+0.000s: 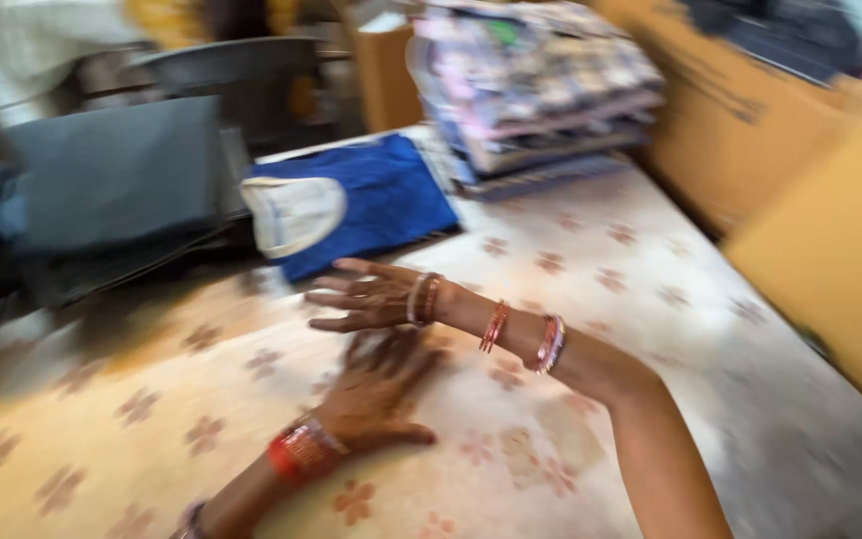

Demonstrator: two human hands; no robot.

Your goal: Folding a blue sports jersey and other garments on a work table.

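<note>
A broad table [650, 299] fills the view, covered with a pale cloth printed with small reddish-brown flowers. At its far edge lies a folded blue garment [391, 195] with a white collar piece, and just beside that sits a stack of folded printed fabrics [536, 85]. The left hand [376, 389] lies flat, palm down, on the cloth near the middle. The picture is blurred.

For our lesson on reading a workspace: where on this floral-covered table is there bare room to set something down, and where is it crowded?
Bare cloth lies right of the right hand, up to the cardboard boxes, and near-left of the left hand. The far end is crowded: blue folded fabric beside the stack of folded cloth.
</note>
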